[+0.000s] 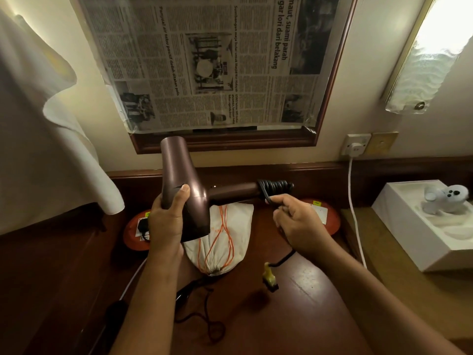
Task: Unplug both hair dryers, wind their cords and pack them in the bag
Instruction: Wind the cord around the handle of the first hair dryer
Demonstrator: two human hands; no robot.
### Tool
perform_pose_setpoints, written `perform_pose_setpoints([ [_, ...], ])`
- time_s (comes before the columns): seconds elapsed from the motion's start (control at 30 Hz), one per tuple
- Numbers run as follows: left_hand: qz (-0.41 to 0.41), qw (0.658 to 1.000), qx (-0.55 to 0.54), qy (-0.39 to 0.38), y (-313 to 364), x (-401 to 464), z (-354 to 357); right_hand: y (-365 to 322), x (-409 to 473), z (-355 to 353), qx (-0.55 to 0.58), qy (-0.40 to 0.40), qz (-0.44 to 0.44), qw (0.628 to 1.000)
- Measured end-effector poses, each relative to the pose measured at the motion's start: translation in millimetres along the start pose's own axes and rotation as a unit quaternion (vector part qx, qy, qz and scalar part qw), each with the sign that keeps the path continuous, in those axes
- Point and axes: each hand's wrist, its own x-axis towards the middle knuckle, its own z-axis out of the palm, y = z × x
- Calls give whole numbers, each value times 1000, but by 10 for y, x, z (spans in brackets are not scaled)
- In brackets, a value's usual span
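My left hand (165, 221) grips the barrel of the brown hair dryer (183, 190), thumb laid across its side, holding it above the counter (307, 303) with the nozzle pointing up toward the mirror frame (230, 143). The handle sticks out to my right, and several turns of black cord (275, 187) are wound tightly around its far end. My right hand (299, 224) pinches that cord just below the coils; the slack drops from my palm to the counter, ending in a yellowed plug (270, 278) lying near the middle of the wood.

Under the dryer lies the white drawstring bag (225, 242), its gathered mouth toward me, orange strings across it. Red discs (133, 234) show on either side of it. A second black cord (204, 321) loops loosely near the front edge by my left forearm.

To the right, a white plug (355, 149) sits in the wall socket, its white cable (354, 213) running down past the counter's right edge, beside a white box (414, 239) holding a small toy.
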Motion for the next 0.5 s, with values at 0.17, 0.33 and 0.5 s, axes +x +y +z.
perform_pose_setpoints([
  [0.17, -29, 999, -15, 2, 6, 36, 22, 120, -73, 111, 107, -10, 39, 993],
  [0.33, -35, 999, -23, -5, 2, 64, 36, 240, -109, 175, 162, -17, 82, 983],
  [0.5, -47, 998, -28, -9, 4, 57, 61, 314, -166, 184, 292, -75, 105, 948],
])
